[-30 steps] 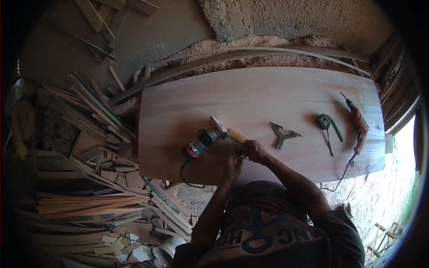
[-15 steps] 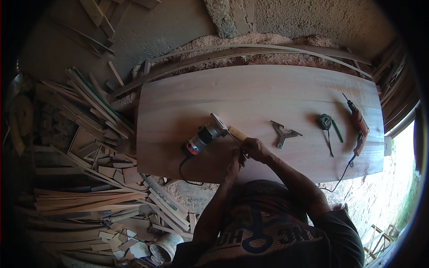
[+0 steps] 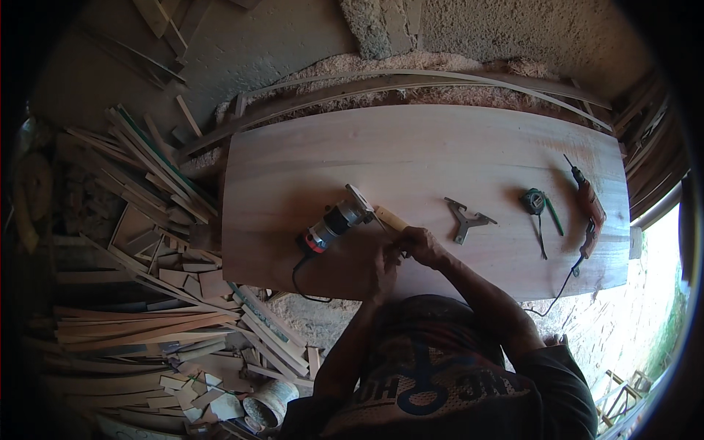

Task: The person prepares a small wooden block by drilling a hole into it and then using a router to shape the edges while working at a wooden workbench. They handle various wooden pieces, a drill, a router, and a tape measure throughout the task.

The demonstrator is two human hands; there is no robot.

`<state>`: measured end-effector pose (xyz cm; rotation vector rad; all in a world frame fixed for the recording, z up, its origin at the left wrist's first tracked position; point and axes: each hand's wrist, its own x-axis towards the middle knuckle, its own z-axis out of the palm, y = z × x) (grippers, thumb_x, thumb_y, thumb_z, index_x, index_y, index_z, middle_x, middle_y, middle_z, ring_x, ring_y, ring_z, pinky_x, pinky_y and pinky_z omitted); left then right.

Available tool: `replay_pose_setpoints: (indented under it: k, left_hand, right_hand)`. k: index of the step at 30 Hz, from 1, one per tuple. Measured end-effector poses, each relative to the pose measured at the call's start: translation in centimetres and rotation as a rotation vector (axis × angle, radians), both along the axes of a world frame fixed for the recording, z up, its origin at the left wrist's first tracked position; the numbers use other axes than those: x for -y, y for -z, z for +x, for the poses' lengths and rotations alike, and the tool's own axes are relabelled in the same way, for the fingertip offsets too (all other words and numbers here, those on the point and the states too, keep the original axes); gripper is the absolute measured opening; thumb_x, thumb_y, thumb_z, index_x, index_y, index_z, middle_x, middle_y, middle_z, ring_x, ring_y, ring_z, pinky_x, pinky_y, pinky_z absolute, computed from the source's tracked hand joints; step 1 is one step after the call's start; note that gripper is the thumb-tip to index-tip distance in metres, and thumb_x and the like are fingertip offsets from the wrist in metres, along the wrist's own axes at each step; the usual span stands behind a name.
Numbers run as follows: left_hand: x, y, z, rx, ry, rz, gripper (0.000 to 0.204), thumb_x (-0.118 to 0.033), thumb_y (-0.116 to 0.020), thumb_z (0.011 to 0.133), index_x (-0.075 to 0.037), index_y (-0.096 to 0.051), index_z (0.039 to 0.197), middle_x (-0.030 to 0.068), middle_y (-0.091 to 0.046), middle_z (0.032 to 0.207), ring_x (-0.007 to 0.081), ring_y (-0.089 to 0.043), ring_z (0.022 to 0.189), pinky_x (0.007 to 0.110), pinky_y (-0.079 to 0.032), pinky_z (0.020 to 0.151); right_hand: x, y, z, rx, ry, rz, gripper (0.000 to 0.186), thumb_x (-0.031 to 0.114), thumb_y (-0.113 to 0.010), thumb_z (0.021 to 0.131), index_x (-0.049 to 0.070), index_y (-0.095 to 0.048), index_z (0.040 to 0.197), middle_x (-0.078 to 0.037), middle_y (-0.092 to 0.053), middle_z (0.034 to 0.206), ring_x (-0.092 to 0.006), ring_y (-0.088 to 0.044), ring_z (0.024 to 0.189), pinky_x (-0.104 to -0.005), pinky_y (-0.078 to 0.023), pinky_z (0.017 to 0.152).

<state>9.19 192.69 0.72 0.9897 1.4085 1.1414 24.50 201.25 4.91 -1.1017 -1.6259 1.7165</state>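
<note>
The pale wooden piece [image 3: 391, 218] juts from the curled, gripping right hand [image 3: 420, 246] over the board [image 3: 315, 154], free surface running to the far edge; it looks short, narrow. The left hand [image 3: 386, 265] bends alongside (its hold I cannot tell).

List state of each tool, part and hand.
Router: on its side, cord attached
Wood piece: in right hand
Left hand: beside right, grip unclear
Bracket: lying loose
Tape measure: lying, strip trailing
Pencil: lying
Drill: lying, bit fitted

The curled right hand [image 3: 422, 246] adjoins the left hand [image 3: 385, 268].
</note>
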Motion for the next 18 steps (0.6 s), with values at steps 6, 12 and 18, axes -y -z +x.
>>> replay_pose_setpoints:
  k: [6, 12, 18]
  left_hand:
    - [-1.1, -0.7, -2.7, 0.433, 0.124, -0.495, 0.032, -0.037, -0.049, 0.104, -0.007, -0.06, 0.103, 0.0, -0.059, 0.081, 0.0061, -0.053, 0.064, 0.022, -0.039, 0.049]
    - [-0.5, -1.0, 0.9, 0.052, -0.127, 0.023, 0.039, -0.041, -0.044, 0.106, -0.007, -0.06, 0.097, -0.0025, -0.055, 0.068, 0.0057, -0.049, 0.054, 0.022, -0.039, 0.049]
    - [-0.8, -0.2, -2.7, 0.354, 0.167, -0.341, 0.029, -0.034, -0.048, 0.106, -0.007, -0.059, 0.105, 0.0037, -0.058, 0.078, 0.0074, -0.05, 0.056, 0.022, -0.039, 0.048]
  right_hand:
    - [0.1, 0.7, 0.0, 0.013, -0.008, 0.044, 0.013, 0.001, -0.056, 0.089, -0.002, -0.068, 0.095, -0.012, -0.07, 0.082, -0.0177, -0.067, 0.076, -0.0331, -0.053, 0.068]
    - [0.0, 0.3, -0.1, 0.015, -0.025, 0.186, 0.015, -0.001, -0.055, 0.088, -0.001, -0.067, 0.096, -0.012, -0.07, 0.082, -0.0174, -0.067, 0.077, -0.0334, -0.054, 0.07]
    - [0.1, 0.5, -0.1, 0.036, 0.008, 0.057, 0.013, 0.0, -0.055, 0.087, -0.001, -0.067, 0.095, -0.012, -0.069, 0.082, -0.0178, -0.067, 0.078, -0.0336, -0.053, 0.07]
